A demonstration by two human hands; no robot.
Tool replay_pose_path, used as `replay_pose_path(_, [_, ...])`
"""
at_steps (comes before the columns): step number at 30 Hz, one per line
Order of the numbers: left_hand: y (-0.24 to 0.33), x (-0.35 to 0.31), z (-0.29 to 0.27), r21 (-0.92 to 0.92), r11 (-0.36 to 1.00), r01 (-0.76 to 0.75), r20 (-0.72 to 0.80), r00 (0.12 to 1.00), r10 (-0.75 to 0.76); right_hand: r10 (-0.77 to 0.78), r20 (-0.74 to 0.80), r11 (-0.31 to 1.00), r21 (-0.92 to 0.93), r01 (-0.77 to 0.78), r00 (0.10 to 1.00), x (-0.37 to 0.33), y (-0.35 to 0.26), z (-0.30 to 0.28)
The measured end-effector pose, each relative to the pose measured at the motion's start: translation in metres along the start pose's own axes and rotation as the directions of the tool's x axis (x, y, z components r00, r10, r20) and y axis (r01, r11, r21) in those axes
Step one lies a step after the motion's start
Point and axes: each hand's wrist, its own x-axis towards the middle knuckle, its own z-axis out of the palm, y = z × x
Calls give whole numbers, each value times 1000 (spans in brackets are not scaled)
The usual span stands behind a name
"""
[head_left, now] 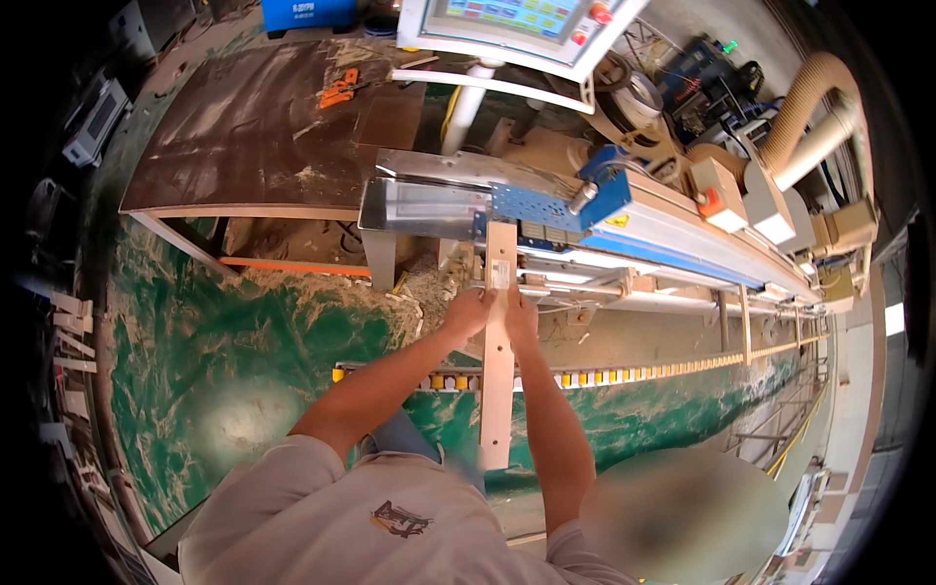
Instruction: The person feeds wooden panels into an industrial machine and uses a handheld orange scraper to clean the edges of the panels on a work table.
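A long pale wooden board (497, 409) with several dark holes along it points away from me, its near end close to my body. My left hand (470, 314) grips its left edge, and my right hand (523, 317) is closed on the right edge at about the same height. Just beyond my hands, a small white label (500, 273) sits on the board. The far end reaches the blue perforated plate (534, 205) of a long edge-processing machine; whether it touches the plate I cannot tell. My fingertips under the board are hidden.
A dusty brown table (244, 127) stands at the far left, bearing an orange tool (338, 90). A control panel (517, 24) on a post rises ahead. Yellow-and-white rollers (624, 374) run along a low rail to the right. A blurred rounded shape (687, 512) fills the lower right.
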Motion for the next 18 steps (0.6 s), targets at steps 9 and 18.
replay_pose_path(9, [-23,125,-18,-225,932,283,-87,947,-308,-29,75,997,-69,34,997,110,-34,55])
replay_pose_path(18, [1,119,-1,-279,903,328,-183,905,-385,13,160,983,177,-42,987,117,-21,41])
